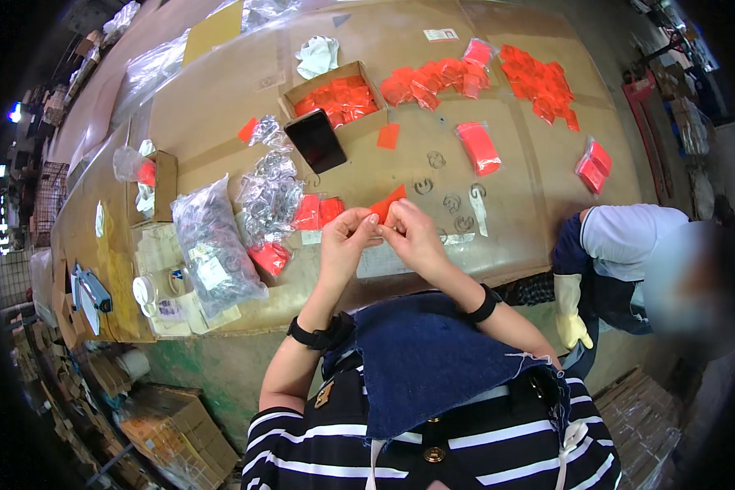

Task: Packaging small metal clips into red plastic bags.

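Close together over the near edge of the table, my two hands pinch a small, flat orange-red piece (pixel 389 202), thin like a card or little bag. My left hand (pixel 347 237) has thumb and forefinger closed at its lower left. On its right side my right hand (pixel 419 235) grips it with the fingers bent in. The fingers hide its lower part. Just left of my hands lie red packets (pixel 309 212) and a heap of clear bags with metal pieces (pixel 269 192). Thin dark rings (pixel 452 202) are scattered to the right.
A cardboard box (pixel 381 120) of red pieces has a black phone (pixel 316 140) leaning at its front. Red piles (pixel 539 82) and packs (pixel 478 149) lie farther right. A big filled plastic bag (pixel 214 245) lies left. At the right, a person with a yellow glove (pixel 572 314) is beside the table.
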The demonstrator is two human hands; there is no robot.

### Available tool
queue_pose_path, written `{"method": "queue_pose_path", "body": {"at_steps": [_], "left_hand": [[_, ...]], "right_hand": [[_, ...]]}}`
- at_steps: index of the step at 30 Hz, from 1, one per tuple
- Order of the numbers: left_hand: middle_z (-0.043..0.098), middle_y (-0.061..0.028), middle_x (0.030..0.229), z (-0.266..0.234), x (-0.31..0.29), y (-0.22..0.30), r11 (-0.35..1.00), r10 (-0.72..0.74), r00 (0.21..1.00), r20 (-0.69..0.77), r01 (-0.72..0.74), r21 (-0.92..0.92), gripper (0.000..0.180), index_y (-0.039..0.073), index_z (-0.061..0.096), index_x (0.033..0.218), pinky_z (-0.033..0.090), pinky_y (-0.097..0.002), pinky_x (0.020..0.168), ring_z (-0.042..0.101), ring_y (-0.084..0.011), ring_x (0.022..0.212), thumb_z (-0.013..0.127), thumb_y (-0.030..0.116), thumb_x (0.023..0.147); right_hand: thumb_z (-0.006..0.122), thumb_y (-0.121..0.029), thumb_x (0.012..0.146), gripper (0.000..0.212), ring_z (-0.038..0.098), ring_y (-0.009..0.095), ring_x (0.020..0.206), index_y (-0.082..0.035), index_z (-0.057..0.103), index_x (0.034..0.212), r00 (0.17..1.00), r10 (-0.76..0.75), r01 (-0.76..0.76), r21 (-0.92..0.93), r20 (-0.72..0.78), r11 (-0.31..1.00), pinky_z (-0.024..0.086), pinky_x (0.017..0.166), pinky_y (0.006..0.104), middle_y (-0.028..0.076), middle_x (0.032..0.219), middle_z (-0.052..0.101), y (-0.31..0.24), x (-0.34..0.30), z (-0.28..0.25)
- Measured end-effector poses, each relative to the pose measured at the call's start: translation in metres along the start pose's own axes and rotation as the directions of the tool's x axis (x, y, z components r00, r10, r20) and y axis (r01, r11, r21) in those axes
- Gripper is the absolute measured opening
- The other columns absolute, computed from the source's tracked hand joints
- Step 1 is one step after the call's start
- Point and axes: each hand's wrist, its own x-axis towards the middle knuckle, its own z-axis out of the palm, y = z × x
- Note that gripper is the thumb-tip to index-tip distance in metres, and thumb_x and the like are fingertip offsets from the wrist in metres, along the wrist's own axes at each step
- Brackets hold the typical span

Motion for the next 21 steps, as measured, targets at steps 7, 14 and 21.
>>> {"method": "queue_pose_path", "body": {"at_steps": [7, 14, 21], "left_hand": [[0.068, -0.0063, 0.088, 0.0, -0.007, 0.006, 0.999, -0.018, 1.0, 0.021, 0.018, -0.034, 0.017, -0.001, 0.063, 0.102, 0.058, -0.0293, 0.072, 0.068, -0.0138, 0.078, 0.058, 0.015, 0.095], [0.068, -0.0056, 0.085, -0.001, -0.006, 0.011, 0.998, -0.027, 0.998, 0.063, 0.023, 0.053, 0.015, -0.001, 0.062, 0.103, 0.057, -0.0261, 0.065, 0.066, -0.0113, 0.072, 0.058, 0.011, 0.095], [0.063, -0.0032, 0.075, 0.002, -0.006, 0.013, 0.994, -0.036, 0.998, 0.051, 0.031, 0.103, 0.008, 0.003, 0.056, 0.09, 0.053, -0.0221, 0.051, 0.064, -0.0108, 0.062, 0.056, 0.009, 0.094]], "right_hand": [[0.072, -0.009, 0.078, 0.027, 0.043, 0.02, 0.059, -0.002, 0.046, 0.074, 0.988, 0.122, -0.129, 0.074, 0.094, 0.989, 0.036, 0.054, 0.0332, 0.007, 0.07, 0.043, -0.01, -0.001, -0.009], [0.072, -0.01, 0.079, 0.027, 0.041, 0.017, 0.058, -0.002, 0.047, 0.073, 0.989, 0.086, -0.1, 0.122, 0.119, 0.988, 0.035, 0.053, 0.0326, 0.006, 0.069, 0.042, -0.007, -0.003, -0.009], [0.069, -0.01, 0.082, 0.016, 0.051, 0.016, 0.062, -0.001, 0.056, 0.08, 0.964, 0.187, -0.236, 0.285, 0.188, 0.929, 0.043, 0.058, 0.0283, 0.007, 0.072, 0.051, 0.003, -0.004, -0.015]]}}
